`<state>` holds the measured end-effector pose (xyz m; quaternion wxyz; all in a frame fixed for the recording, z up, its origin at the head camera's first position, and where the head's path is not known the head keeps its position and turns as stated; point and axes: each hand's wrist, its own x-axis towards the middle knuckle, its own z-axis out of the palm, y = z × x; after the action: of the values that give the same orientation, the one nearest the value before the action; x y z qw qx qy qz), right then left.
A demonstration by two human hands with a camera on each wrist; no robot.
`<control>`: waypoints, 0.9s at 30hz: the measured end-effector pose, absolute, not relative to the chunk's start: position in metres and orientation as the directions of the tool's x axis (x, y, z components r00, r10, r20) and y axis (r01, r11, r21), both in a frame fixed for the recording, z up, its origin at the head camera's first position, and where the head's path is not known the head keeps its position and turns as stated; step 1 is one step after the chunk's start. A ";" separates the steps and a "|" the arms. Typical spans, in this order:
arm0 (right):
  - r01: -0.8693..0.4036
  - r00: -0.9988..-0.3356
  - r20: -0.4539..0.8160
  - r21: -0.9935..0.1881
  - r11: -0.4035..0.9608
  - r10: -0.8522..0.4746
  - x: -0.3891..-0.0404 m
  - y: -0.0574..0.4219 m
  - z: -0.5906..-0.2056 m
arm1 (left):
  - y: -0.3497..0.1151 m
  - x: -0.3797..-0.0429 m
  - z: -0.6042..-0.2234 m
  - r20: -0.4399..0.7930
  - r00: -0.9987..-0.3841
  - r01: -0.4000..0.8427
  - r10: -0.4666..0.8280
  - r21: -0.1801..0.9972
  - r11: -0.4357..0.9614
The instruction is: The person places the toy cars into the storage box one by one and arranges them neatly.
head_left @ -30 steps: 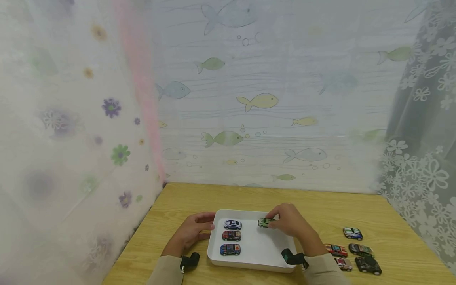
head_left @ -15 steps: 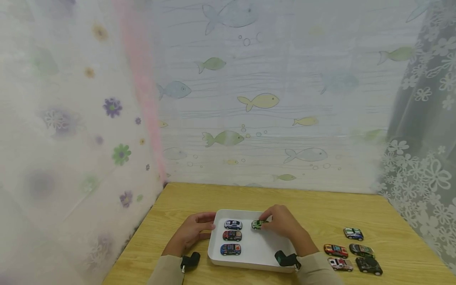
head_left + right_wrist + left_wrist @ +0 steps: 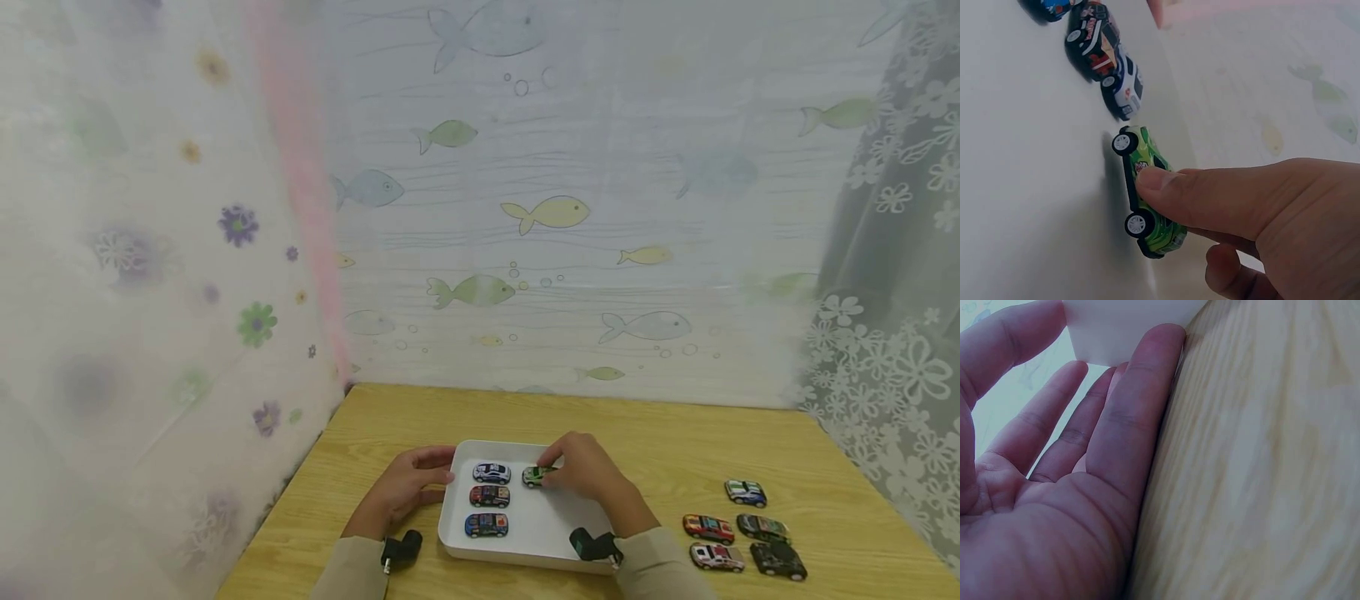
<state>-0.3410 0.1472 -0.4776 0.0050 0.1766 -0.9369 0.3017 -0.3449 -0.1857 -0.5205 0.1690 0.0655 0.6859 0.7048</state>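
Observation:
A white tray (image 3: 525, 557) lies on the wooden table. My right hand (image 3: 588, 471) pinches a green toy car (image 3: 533, 477) between thumb and fingers inside the tray, toward its back. In the right wrist view the green car's wheels face the white tray floor; whether they touch it I cannot tell. Left of it, a white-and-blue toy car (image 3: 492, 473), a dark red toy car (image 3: 490, 497) and a blue toy car (image 3: 487, 525) form a column. My left hand (image 3: 401, 485) rests on the table, its fairly straight fingers (image 3: 1125, 419) touching the tray's left side.
Right of the tray, several toy cars stand on the table: a green-and-white one (image 3: 746, 492), a red-and-yellow one (image 3: 708, 528), a white-and-red one (image 3: 717, 557), a dark green one (image 3: 762, 527) and a black one (image 3: 778, 560). Patterned curtains (image 3: 555, 250) hang behind and beside the table.
My right hand has carried the green car leftward inside the tray, closer to the column of cars. The left hand and the tray have stayed put.

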 end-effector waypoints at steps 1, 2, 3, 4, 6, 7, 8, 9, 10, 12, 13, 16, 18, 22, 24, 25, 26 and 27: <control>-0.337 -0.937 0.117 -0.561 0.756 -0.330 -0.341 0.147 -0.478 | -0.186 -0.344 -0.520 -0.140 -0.934 -0.148 0.329 0.989 -0.001; -0.338 -0.936 0.118 -0.564 0.754 -0.331 -0.342 0.147 -0.478 | -0.185 -0.344 -0.520 -0.142 -0.934 -0.151 0.329 0.988 -0.003; -0.339 -0.935 0.118 -0.564 0.753 -0.333 -0.342 0.146 -0.478 | -0.185 -0.344 -0.519 -0.143 -0.933 -0.153 0.330 0.988 -0.003; -0.341 -0.935 0.119 -0.566 0.751 -0.335 -0.342 0.146 -0.479 | -0.185 -0.343 -0.519 -0.144 -0.933 -0.154 0.331 0.988 -0.004; -0.345 -0.933 0.121 -0.569 0.747 -0.339 -0.342 0.145 -0.479 | -0.185 -0.342 -0.518 -0.143 -0.932 -0.154 0.334 0.988 -0.006; -0.347 -0.932 0.123 -0.570 0.745 -0.340 -0.342 0.145 -0.479 | -0.185 -0.342 -0.518 -0.141 -0.931 -0.152 0.336 0.988 -0.006; -0.351 -0.931 0.126 -0.568 0.744 -0.343 -0.341 0.145 -0.480 | -0.185 -0.342 -0.518 -0.143 -0.931 -0.154 0.335 0.988 -0.006; -0.352 -0.931 0.127 -0.566 0.745 -0.343 -0.341 0.145 -0.480 | -0.185 -0.342 -0.517 -0.141 -0.931 -0.152 0.336 0.988 -0.007; -0.353 -0.931 0.128 -0.563 0.747 -0.343 -0.342 0.144 -0.480 | -0.185 -0.342 -0.517 -0.139 -0.931 -0.151 0.337 0.989 -0.007; -0.351 -0.931 0.126 -0.559 0.751 -0.341 -0.342 0.144 -0.480 | -0.185 -0.342 -0.517 -0.139 -0.931 -0.150 0.337 0.989 -0.008; -0.348 -0.933 0.123 -0.557 0.754 -0.339 -0.342 0.144 -0.480 | -0.185 -0.343 -0.518 -0.139 -0.931 -0.150 0.337 0.989 -0.008; -0.331 -0.938 0.111 -0.557 0.762 -0.327 -0.343 0.143 -0.480 | -0.185 -0.343 -0.518 -0.137 -0.931 -0.149 0.338 0.989 -0.010; -0.322 -0.942 0.106 -0.558 0.765 -0.320 -0.343 0.142 -0.481 | -0.185 -0.343 -0.518 -0.135 -0.931 -0.147 0.340 0.989 -0.010; -0.312 -0.945 0.103 -0.558 0.769 -0.309 -0.343 0.141 -0.482 | -0.185 -0.344 -0.518 -0.133 -0.931 -0.146 0.341 0.989 -0.011; -0.306 -0.947 0.100 -0.557 0.772 -0.304 -0.343 0.141 -0.482 | -0.185 -0.344 -0.519 -0.132 -0.931 -0.143 0.340 0.990 -0.009; -0.305 -0.948 0.099 -0.556 0.773 -0.303 -0.343 0.142 -0.483 | -0.185 -0.344 -0.519 -0.135 -0.931 -0.147 0.339 0.989 -0.009; -0.303 -0.949 0.097 -0.555 0.775 -0.301 -0.343 0.141 -0.483 | -0.185 -0.344 -0.519 -0.134 -0.931 -0.145 0.339 0.989 -0.007; -0.301 -0.949 0.096 -0.554 0.776 -0.300 -0.344 0.142 -0.483 | -0.186 -0.344 -0.519 -0.133 -0.931 -0.144 0.340 0.989 -0.007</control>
<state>-0.3436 0.1416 -0.4830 0.0010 0.1595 -0.9424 0.2941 -0.3438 -0.1856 -0.5190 0.1714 0.0714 0.6834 0.7060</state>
